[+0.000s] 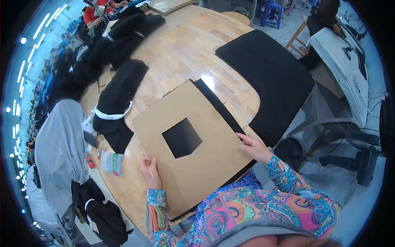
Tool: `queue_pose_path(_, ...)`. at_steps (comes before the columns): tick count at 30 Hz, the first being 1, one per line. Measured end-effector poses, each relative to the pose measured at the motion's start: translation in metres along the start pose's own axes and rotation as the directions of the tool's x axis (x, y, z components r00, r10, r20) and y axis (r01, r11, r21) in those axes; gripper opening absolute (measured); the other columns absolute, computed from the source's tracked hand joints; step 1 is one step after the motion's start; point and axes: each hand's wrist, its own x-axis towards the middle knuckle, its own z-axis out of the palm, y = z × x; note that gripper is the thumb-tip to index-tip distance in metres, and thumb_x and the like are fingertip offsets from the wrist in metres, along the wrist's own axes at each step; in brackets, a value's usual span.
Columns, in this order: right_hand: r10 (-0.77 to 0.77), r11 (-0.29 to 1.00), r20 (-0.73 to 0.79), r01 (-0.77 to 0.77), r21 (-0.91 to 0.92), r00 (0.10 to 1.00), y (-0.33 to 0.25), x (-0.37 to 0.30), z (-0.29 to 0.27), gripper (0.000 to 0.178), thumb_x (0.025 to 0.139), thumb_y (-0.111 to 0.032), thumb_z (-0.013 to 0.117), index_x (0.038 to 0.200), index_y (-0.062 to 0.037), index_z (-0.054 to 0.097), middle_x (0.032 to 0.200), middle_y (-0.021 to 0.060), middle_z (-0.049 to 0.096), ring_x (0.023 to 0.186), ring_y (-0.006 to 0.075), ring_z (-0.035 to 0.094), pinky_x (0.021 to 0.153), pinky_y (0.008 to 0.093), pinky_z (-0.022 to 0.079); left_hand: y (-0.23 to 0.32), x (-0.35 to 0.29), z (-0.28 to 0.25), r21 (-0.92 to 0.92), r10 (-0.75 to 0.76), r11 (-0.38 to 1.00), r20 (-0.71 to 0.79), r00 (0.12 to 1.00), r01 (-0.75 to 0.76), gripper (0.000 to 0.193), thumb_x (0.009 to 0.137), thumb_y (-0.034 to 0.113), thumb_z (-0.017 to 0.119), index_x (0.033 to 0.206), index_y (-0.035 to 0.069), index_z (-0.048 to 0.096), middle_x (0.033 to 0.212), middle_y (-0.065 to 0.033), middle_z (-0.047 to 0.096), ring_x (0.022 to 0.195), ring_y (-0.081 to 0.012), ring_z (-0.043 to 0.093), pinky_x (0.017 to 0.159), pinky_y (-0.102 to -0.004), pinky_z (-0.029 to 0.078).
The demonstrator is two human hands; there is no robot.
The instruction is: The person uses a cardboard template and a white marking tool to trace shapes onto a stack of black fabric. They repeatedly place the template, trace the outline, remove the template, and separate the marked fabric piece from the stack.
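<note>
A tan cardboard template (164, 119) with a pocket-shaped cutout lies over black fabric (183, 138), which shows through the hole and along the template's right edge. At the template's left edge my left hand (151, 172) is closed around a thin, pale, pencil-like stick (149, 164). My right hand (257, 149) pinches the opposite edge of the template, fingers at the rim beside the strip of black fabric. Whether those fingers also grip the fabric I cannot tell.
A stack of cut black fabric (275, 78) lies at the table's right. Black bundles (115, 99) tied with white strips lie to the left, near a phone (90, 139) and a clear plastic packet (112, 163). A fan (358, 152) stands at right. Another person (96, 14) sits across the table.
</note>
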Motion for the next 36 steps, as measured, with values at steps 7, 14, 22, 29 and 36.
queue_pose_path(7,0.042,0.999,0.007,-0.042,0.025,0.999,0.009,0.002,-0.001,0.055,0.09,-0.003,0.052,0.143,-0.0055,0.037,0.077,-0.0079,0.043,0.069,0.001,0.041,0.064,0.0171,0.036,0.043,0.056,0.033,0.594,0.471,0.64,0.198,0.86,-0.487,0.027,0.08,0.003,0.065,0.104,-0.001,0.052,0.1,-0.0144,0.059,0.102,-0.0348,0.053,0.092,-0.0439,0.041)
queue_pose_path(14,0.014,0.999,0.013,-0.014,0.03,1.0,0.01,0.003,0.002,0.054,0.09,-0.001,0.052,0.142,-0.0064,0.038,0.078,-0.0079,0.044,0.071,0.0012,0.043,0.067,0.0167,0.037,0.033,0.16,0.17,0.458,0.608,0.398,0.517,0.602,-0.795,0.026,0.085,0.015,0.063,0.106,0.005,0.054,0.114,-0.0137,0.06,0.119,-0.0355,0.049,0.099,-0.0433,0.038)
queue_pose_path(22,0.013,0.998,-0.003,-0.013,0.061,1.0,0.014,0.001,0.001,0.053,0.091,0.0,0.052,0.142,-0.0079,0.039,0.082,-0.0068,0.048,0.075,0.0014,0.045,0.071,0.0171,0.039,0.024,0.173,0.229,0.542,0.381,0.52,0.545,0.747,-0.66,0.024,0.088,0.027,0.057,0.104,0.009,0.055,0.117,-0.0082,0.061,0.127,-0.0316,0.04,0.105,-0.055,0.022)
queue_pose_path(29,0.009,0.988,-0.015,-0.006,0.151,1.0,0.02,0.003,0.004,0.052,0.092,0.0,0.051,0.142,-0.0083,0.039,0.089,-0.0052,0.052,0.081,0.0019,0.048,0.075,0.0173,0.04,0.026,0.173,0.229,0.543,0.372,0.524,0.547,0.75,-0.656,0.025,0.089,0.027,0.056,0.107,0.009,0.055,0.117,-0.0075,0.061,0.126,-0.0315,0.041,0.105,-0.055,0.022)
queue_pose_path(36,0.004,0.982,-0.031,0.002,0.187,1.0,0.014,0.004,0.009,0.051,0.093,-0.001,0.051,0.142,-0.0085,0.039,0.087,-0.006,0.051,0.08,0.0015,0.048,0.074,0.0172,0.04,0.025,0.176,0.226,0.531,0.369,0.557,0.531,0.763,-0.639,0.027,0.089,0.028,0.057,0.11,0.01,0.055,0.118,-0.0077,0.06,0.127,-0.0323,0.04,0.106,-0.0561,0.021)
